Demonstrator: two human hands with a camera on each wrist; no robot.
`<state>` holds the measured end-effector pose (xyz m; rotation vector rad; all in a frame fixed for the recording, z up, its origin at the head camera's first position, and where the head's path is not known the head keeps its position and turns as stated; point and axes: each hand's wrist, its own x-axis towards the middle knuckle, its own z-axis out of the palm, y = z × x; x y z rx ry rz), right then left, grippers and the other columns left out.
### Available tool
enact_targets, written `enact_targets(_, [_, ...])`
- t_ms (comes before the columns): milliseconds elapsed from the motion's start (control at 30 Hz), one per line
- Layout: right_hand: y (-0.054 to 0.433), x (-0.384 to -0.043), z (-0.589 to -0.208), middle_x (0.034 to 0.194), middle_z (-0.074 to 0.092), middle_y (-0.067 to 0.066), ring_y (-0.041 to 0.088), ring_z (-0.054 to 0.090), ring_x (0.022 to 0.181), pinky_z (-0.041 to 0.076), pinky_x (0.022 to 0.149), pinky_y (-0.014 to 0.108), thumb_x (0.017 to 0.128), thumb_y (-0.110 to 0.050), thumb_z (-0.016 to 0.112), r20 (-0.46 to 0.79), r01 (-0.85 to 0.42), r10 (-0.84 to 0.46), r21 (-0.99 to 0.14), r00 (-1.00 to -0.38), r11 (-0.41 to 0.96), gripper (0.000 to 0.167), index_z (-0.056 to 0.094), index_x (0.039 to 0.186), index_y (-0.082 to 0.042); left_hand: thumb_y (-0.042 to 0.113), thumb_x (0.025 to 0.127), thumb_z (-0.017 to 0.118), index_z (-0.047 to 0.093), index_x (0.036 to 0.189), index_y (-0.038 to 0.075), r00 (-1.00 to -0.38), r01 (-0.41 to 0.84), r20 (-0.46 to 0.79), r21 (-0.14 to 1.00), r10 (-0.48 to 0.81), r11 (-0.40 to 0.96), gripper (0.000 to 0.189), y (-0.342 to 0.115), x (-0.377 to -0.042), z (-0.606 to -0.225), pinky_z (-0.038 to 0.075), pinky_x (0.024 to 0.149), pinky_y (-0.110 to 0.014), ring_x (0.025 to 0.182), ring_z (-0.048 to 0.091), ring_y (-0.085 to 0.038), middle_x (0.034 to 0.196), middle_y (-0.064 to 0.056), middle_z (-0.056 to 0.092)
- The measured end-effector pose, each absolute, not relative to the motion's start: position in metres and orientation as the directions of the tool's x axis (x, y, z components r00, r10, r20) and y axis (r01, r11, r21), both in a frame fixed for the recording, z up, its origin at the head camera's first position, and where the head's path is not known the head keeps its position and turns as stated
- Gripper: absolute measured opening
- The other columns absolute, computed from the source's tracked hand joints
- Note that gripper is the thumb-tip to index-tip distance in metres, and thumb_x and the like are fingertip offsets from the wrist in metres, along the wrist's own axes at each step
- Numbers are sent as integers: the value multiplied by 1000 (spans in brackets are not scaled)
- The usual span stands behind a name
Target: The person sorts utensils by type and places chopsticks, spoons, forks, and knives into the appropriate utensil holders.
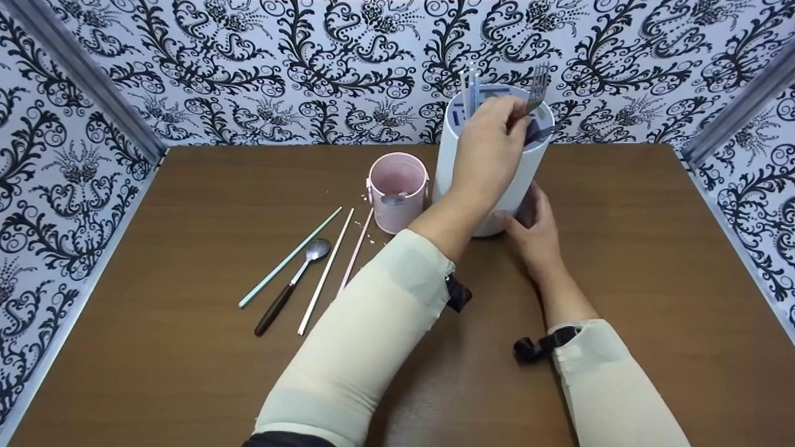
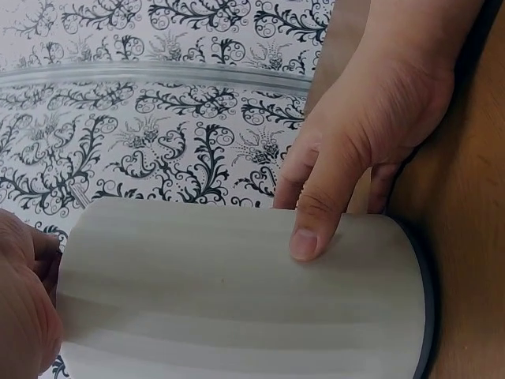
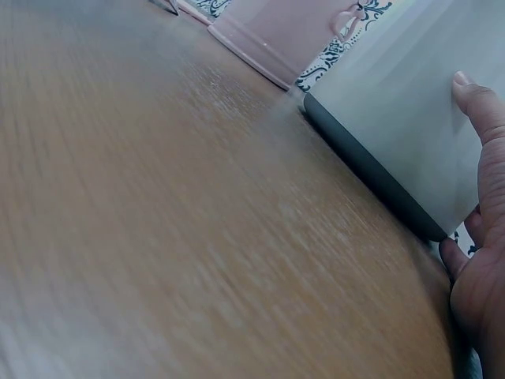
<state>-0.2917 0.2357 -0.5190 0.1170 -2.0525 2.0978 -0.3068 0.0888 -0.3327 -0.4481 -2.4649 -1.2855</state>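
Note:
My left hand [image 1: 490,146] is over the rim of a tall white utensil holder [image 1: 448,155], pinching a fork [image 1: 539,87] at the neck, tines up. The fork's lower part is hidden by the hand and holder. Several pale and blue chopsticks [image 1: 470,93] stand in the slotted top, and a dark utensil end [image 1: 544,131] juts over the right rim. My right hand [image 1: 539,233] grips the holder low on its right side. In the left wrist view its thumb [image 2: 314,221] lies on the white wall; the fingers are partly hidden behind.
A pink cup [image 1: 397,214] stands left of the holder. On the brown table [image 1: 155,347] lie a green chopstick [image 1: 290,257], a dark-handled spoon [image 1: 295,282], a white chopstick [image 1: 326,273] and a pink chopstick [image 1: 356,253]. Small crumbs [image 1: 371,239] lie near the cup. Patterned walls [image 1: 348,74] enclose the table.

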Motion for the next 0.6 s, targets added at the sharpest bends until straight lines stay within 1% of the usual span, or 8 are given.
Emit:
enact_targets(167, [237, -290, -518, 168, 33, 8, 21, 32, 155, 26, 130, 44, 90, -18, 79, 174, -172, 93, -985, -980, 33, 91, 25, 164, -12, 17, 103, 65, 76, 111, 16, -915, 381, 385, 722, 121, 578, 14, 91, -308, -330, 49, 90, -6, 106, 66, -4, 114, 4, 73])
enact_targets(267, [237, -290, -519, 168, 33, 8, 21, 32, 156, 26, 130, 43, 90, -19, 79, 171, -168, 94, -985, -981, 38, 92, 25, 164, -12, 17, 102, 66, 76, 112, 17, -924, 361, 365, 740, 113, 568, 14, 92, -309, -329, 50, 88, -7, 104, 66, -3, 114, 5, 73])
enact_targets(433, [237, -290, -519, 167, 34, 9, 21, 33, 154, 26, 130, 43, 90, -17, 78, 182, -180, 95, -983, -979, 23, 90, 26, 164, -10, 16, 102, 66, 76, 115, 16, -925, 362, 363, 745, 114, 561, 16, 91, -309, -330, 48, 91, -6, 107, 66, -2, 115, 6, 72])
enact_targets(533, [237, -290, -519, 167, 35, 9, 20, 34, 154, 26, 130, 42, 90, -18, 78, 186, -184, 94, -983, -978, 25, 90, 26, 163, -10, 16, 103, 65, 75, 116, 16, -922, 367, 369, 730, 121, 576, 16, 91, -308, -330, 48, 93, -6, 109, 66, -3, 116, 6, 72])
enact_targets(600, [236, -291, -520, 167, 35, 9, 21, 33, 155, 26, 130, 43, 91, -15, 77, 195, -196, 84, -981, -977, 3, 89, 26, 163, -9, 16, 103, 64, 74, 116, 16, -916, 379, 379, 715, 130, 587, 17, 91, -308, -332, 48, 95, -7, 110, 66, -4, 117, 5, 72])
